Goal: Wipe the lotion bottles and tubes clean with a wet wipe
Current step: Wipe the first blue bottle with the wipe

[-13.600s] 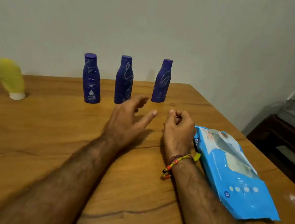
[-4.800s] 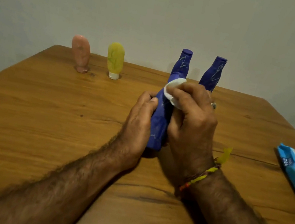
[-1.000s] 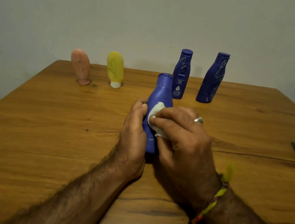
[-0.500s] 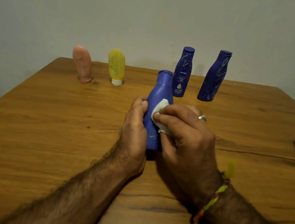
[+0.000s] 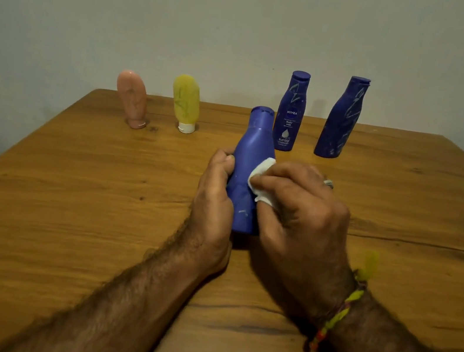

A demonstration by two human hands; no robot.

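The blue bottle (image 5: 248, 175) now stands upright mid-bench, left hand (image 5: 214, 200) wrapped round its side, while the right hand (image 5: 301, 216) — grip pinching the folded wet wipe (image 5: 261, 178) — has slid down its body, leaving four others (image 5: 291, 110) likely still unwiped.

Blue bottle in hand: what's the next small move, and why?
Probably slide the wipe down the blue bottle. The left hand grips the bottle upright; the right hand presses the wipe mid-body, and pale marks show near its base.
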